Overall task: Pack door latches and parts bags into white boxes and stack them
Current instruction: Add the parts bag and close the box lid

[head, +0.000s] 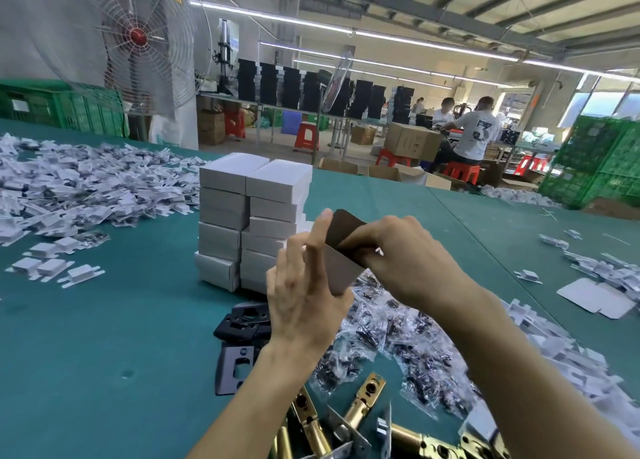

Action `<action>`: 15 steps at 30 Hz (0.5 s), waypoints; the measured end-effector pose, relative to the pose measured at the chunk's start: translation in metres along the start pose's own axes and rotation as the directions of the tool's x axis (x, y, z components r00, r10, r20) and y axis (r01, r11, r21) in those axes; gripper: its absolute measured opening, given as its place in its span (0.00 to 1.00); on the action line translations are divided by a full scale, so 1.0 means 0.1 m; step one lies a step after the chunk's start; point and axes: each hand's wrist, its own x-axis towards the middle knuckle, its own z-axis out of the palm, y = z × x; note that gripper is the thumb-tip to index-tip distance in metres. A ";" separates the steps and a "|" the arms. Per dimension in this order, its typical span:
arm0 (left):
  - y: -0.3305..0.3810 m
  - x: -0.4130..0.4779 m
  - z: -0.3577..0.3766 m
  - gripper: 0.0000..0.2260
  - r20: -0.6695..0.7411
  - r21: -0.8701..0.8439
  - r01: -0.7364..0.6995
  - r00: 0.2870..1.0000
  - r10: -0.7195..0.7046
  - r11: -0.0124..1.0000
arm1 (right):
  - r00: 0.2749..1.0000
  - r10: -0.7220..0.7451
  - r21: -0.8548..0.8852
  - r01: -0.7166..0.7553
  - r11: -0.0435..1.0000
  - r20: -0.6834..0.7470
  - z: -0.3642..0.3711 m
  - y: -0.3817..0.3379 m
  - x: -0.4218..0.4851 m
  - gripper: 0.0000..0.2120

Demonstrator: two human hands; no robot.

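I hold a small white box in the air between both hands, its brown-lined flap up. My left hand cradles it from below with the index finger raised along its side. My right hand grips the box's top end with curled fingers. Behind it stands a two-column stack of closed white boxes on the green table. Brass door latches lie near the front edge. Clear parts bags are heaped under my right forearm. Black strike plates lie beside my left wrist.
A big heap of flat white box blanks covers the table's left. More blanks lie at right. A large fan and green crates stand behind. Seated people work at far benches.
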 end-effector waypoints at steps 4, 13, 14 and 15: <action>-0.04 0.05 -0.02 0.52 -0.018 -0.155 0.172 0.984 -0.177 0.973 | 0.891 0.018 0.240 0.102 0.965 -0.453 0.14 0.19 -0.21 0.06; -0.03 0.00 0.03 0.51 -0.070 -0.319 -0.007 0.997 -0.016 0.948 | 0.951 0.225 -0.162 -0.193 0.968 0.211 0.95 0.70 -0.39 0.28; -0.03 0.00 0.03 0.52 -0.077 -0.292 -0.027 0.997 0.004 0.956 | 0.964 0.203 -0.167 -0.174 0.970 0.174 1.00 0.73 -0.39 0.26; -0.03 -0.01 0.04 0.52 -0.080 -0.271 -0.034 0.997 0.013 0.962 | 0.973 0.182 -0.168 -0.159 0.973 0.138 1.02 0.74 -0.39 0.24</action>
